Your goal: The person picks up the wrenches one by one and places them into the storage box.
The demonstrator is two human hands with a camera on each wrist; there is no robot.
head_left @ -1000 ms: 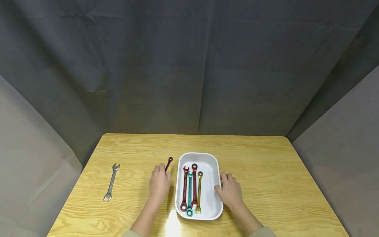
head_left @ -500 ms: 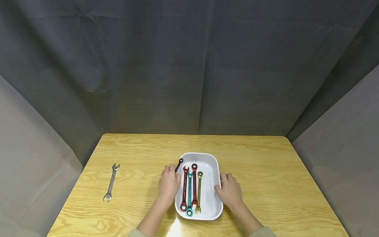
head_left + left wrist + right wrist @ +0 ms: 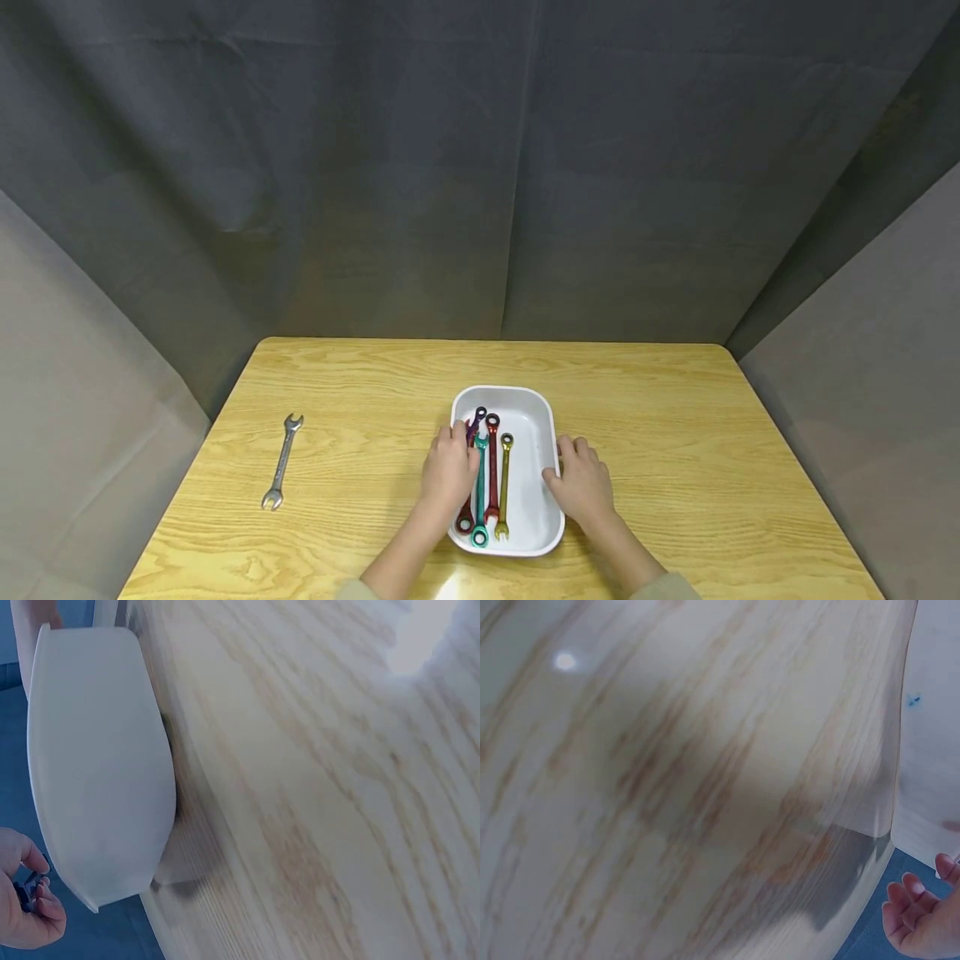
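In the head view a white tray (image 3: pixel 534 508) stands near the front middle of the table. My left hand (image 3: pixel 448 471) is over its left side and grips a purple combination wrench (image 3: pixel 481 413), whose ring end sticks out past the fingers. Beneath this hand lies a dark red wrench (image 3: pixel 465 523), partly covered. To its right are a teal wrench (image 3: pixel 481 492), a second red wrench (image 3: pixel 492 467) and a yellow wrench (image 3: pixel 505 492), side by side. My right hand (image 3: pixel 581 482) holds the tray's right wall, thumb at the rim and fingers outside.
A silver open-end wrench (image 3: pixel 282 462) lies on the wooden table (image 3: pixel 637 400) at the left. Dark cloth (image 3: pixel 390 208) hangs behind the table's far edge, with paler panels (image 3: pixel 82 375) at both sides.
My left hand has carried the purple wrench rightward from the table, across the tray's left rim, to above the dark red wrench. The right hand and the tray have stayed in place.
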